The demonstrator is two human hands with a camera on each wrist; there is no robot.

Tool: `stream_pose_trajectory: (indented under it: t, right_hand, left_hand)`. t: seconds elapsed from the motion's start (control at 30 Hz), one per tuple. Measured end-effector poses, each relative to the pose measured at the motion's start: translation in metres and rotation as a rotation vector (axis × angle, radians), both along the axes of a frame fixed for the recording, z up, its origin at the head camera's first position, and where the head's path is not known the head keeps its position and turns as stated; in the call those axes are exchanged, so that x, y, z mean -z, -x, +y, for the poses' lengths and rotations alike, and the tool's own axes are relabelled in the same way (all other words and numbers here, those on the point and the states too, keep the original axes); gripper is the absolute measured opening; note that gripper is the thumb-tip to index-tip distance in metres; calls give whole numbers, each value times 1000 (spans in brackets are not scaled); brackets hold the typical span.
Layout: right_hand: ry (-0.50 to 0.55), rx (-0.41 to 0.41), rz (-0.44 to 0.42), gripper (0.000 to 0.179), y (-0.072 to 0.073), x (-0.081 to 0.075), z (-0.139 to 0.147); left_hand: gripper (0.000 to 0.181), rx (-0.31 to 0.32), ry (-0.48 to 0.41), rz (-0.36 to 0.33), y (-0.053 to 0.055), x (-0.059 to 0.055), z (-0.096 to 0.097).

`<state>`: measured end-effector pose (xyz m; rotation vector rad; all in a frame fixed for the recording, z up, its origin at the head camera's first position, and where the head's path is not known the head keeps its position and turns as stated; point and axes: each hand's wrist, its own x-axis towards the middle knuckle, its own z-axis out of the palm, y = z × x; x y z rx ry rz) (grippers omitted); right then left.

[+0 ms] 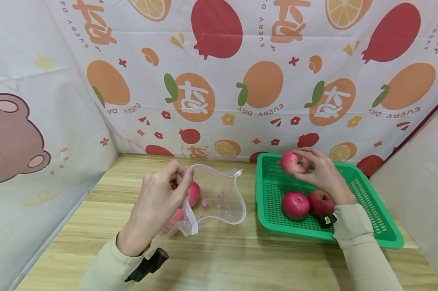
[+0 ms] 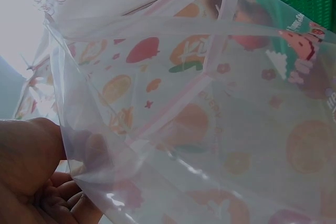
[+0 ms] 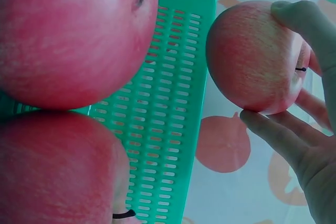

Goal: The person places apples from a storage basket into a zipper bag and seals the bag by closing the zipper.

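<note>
My left hand (image 1: pixel 161 198) pinches the upper edge of a clear zip bag (image 1: pixel 219 198), whose mouth gapes to the right; in the left wrist view the bag (image 2: pixel 220 124) fills most of the picture. Red apples (image 1: pixel 194 193) lie inside the bag, partly hidden behind that hand. Over the back left part of a green basket, my right hand (image 1: pixel 322 173) grips a red apple (image 1: pixel 290 162) between thumb and fingers. The right wrist view shows this apple (image 3: pixel 252 56) held above the rim. Two more apples, one at the left (image 1: pixel 296 205) and one beside it (image 1: pixel 320 203), sit in the basket.
The green basket (image 1: pixel 273 228) with slotted walls stands at the right of the wooden table (image 1: pixel 219 258). A fruit-printed cloth (image 1: pixel 226 85) hangs behind the table, and a white cloth with a bear (image 1: pixel 11 137) is on the left. Both wrists wear black cameras.
</note>
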<state>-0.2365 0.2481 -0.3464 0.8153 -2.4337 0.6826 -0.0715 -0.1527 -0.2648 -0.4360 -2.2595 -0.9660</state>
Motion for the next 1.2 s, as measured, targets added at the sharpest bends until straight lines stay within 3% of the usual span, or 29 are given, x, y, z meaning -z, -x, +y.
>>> stream_pose_trajectory:
  t: [0.93, 1.2]
  right_hand:
    - [55, -31, 144, 71, -22, -15, -16]
    - [85, -45, 149, 71, -28, -25, -21]
  left_hand:
    - [19, 6, -3, -25, 0, 0, 0]
    - [19, 6, -2, -21, 0, 1, -1]
